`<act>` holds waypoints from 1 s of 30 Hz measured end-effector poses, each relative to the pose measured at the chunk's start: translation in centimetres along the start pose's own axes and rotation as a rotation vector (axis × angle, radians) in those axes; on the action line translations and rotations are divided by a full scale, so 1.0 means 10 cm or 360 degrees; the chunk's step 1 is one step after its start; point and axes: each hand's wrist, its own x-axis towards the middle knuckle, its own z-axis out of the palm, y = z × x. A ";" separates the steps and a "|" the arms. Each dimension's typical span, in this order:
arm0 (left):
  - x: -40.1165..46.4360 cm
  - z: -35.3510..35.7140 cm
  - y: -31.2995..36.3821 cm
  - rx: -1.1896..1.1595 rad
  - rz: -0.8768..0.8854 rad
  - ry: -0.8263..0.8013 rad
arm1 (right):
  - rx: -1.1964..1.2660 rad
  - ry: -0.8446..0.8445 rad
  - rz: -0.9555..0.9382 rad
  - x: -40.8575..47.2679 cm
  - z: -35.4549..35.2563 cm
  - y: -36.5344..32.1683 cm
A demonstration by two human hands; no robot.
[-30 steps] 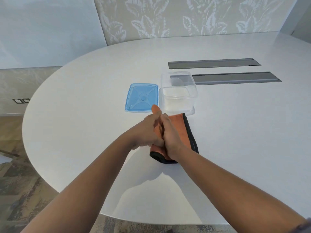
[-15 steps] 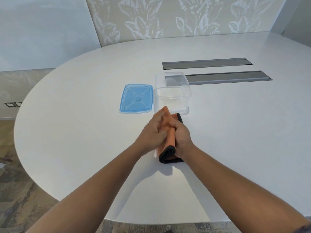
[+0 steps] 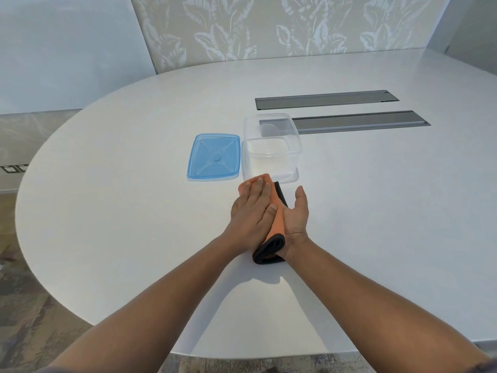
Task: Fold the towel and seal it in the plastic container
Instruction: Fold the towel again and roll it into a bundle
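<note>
Two bare forearms reach in from the near edge of the white table (image 3: pixel 107 211) and meet over the towel (image 3: pixel 278 220), an orange cloth with a black border folded into a narrow strip that runs away from the person. Its nearest end, a rounded black-edged fold, sticks out just behind the two wrists and lies on the tabletop. The left hand (image 3: pixel 252 211) lies flat on top of the strip, palm down, fingers straight and close together, their tips reaching nearly to the far orange end. The right hand (image 3: pixel 297 215) stands on its edge against the strip's right side, palm turned toward the left hand, fingers extended and held together, thumb up; it grips nothing but presses sideways against the cloth. Just beyond the left fingertips, touching or almost touching the towel's far end, stands the clear plastic container (image 3: pixel 271 146), open and upright. To the left of it, just beside it and ahead-left of the left hand, the blue lid (image 3: pixel 213 157) lies flat on the table. Farther off, beyond the container and ahead-right of the right hand, two long grey slots (image 3: pixel 326 99) are set into the tabletop, and a leaf-patterned wall (image 3: pixel 269 28) rises behind the table.
</note>
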 end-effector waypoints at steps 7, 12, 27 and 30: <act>0.02 0.02 -0.05 -0.0050 0.0005 0.0025 | -0.0226 0.0124 0.0041 0.05 0.00 -0.03; 0.05 0.01 -0.16 -0.0204 0.0070 0.0125 | -0.0475 0.0125 0.0112 0.02 0.13 -0.09; 0.07 0.06 -0.14 0.0004 0.0039 0.0034 | -0.0193 0.0061 0.0157 -0.07 0.10 0.00; 0.09 0.08 -0.17 -0.0063 0.0033 0.0054 | -0.0380 0.0113 0.0156 -0.08 0.19 -0.03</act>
